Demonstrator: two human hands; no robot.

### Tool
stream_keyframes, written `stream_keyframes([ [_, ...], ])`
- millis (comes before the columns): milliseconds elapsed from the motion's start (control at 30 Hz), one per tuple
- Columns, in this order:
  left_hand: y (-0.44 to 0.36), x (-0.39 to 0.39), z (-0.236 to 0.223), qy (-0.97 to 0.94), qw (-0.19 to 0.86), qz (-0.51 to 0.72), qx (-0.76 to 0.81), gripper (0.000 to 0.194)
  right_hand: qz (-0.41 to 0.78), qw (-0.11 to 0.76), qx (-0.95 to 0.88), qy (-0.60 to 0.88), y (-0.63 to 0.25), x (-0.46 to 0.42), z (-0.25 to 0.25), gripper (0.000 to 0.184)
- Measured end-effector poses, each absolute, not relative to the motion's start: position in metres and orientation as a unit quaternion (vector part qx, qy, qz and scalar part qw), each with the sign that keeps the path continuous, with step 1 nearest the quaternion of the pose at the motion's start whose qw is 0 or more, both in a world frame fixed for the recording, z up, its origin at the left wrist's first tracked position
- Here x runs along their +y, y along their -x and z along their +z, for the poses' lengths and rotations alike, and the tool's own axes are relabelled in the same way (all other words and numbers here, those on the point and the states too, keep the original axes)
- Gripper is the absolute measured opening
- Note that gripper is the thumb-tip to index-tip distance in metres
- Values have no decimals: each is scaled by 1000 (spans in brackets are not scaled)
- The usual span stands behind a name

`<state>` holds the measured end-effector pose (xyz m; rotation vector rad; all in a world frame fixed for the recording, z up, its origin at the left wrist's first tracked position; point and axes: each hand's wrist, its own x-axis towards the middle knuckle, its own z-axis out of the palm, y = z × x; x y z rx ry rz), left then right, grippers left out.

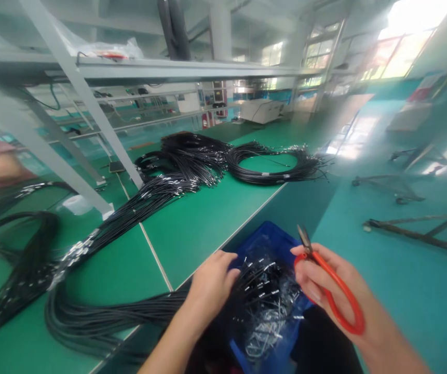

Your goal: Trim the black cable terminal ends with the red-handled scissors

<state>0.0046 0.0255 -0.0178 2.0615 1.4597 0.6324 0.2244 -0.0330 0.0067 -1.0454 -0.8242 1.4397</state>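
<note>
Blue bin (267, 229), right hand (316, 273) at its right, grip round red-handled snips (335, 277), left hand (212, 278) at its left, grip unclear.

No lettering, numbers or signs are legible

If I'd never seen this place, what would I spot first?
Probably the red-handled cutters in the person's right hand, low on the right. Next might come the blue bin left of it, holding dark and pale bits. Then maybe the big black cable ring farther back on the green table.
</note>
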Motion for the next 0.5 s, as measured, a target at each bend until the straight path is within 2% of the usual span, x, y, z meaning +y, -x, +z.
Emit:
stream_keyframes([
  [67,33,14,-10,-771,230,206,557,35,592,577,-339,448,-231,-33,3,18],
  [167,94,-12,-11,-823,113,37,556,75,582,596,-331,443,-237,-32,-2,17],
  [233,126,-28,-22,-829,35,-37,558,91,584,600,-332,434,-235,-31,-3,16],
  [300,144,-41,-37,-831,-55,-51,551,90,589,602,-335,422,-231,-31,-2,14],
  [400,152,-51,-54,-820,-161,-38,549,77,600,598,-329,417,-229,-34,-2,15],
  [500,153,-57,-53,-820,-169,-40,545,80,603,601,-294,435,-237,-39,-7,21],
])
